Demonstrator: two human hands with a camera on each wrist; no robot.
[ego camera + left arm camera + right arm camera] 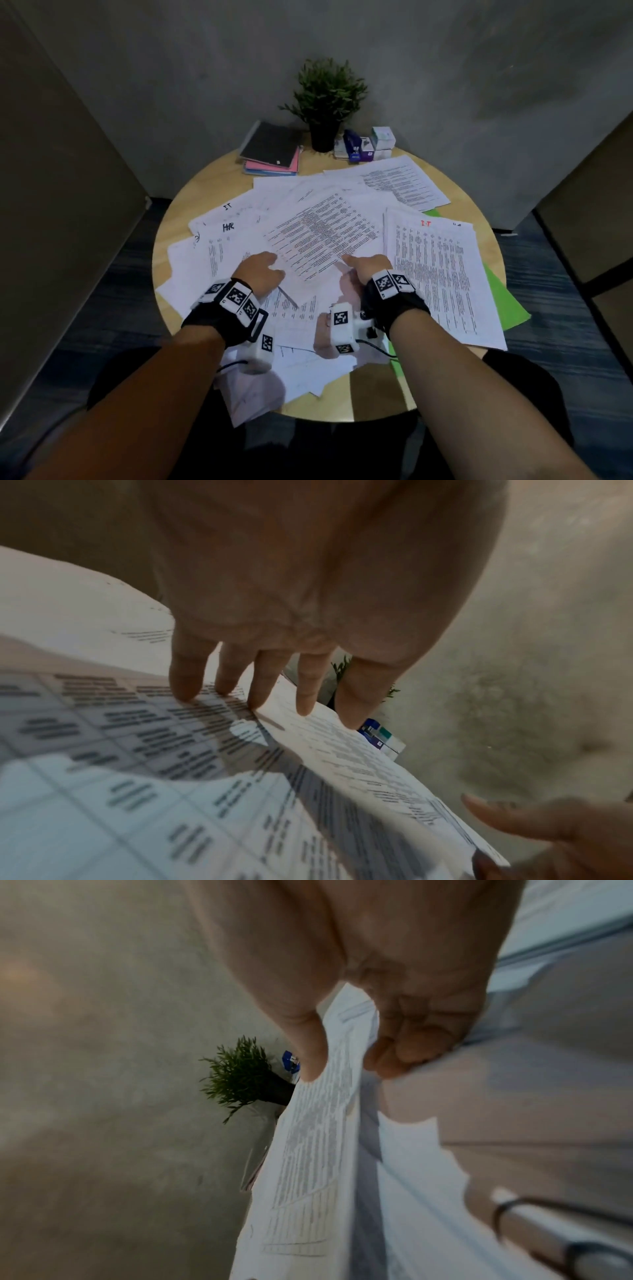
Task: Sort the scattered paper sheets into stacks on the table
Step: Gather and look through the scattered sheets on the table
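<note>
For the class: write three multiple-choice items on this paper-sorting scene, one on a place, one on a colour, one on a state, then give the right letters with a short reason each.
1. Where does the plant stand?
A. at the table's far edge, by the wall
B. at the near edge, by the arms
C. on the floor

2. What colour is the "I-T" mark on the right-hand sheet?
A. blue
B. red
C. green

3. What is the right hand doing?
A. resting flat on the table
B. pointing at the plant
C. pinching a printed sheet

Answers:
1 A: the head view shows the plant at the far edge, between the notebooks and the small boxes.
2 B: the letters are red.
3 C: the right wrist view shows thumb and fingers closed on the sheet's edge.
</note>
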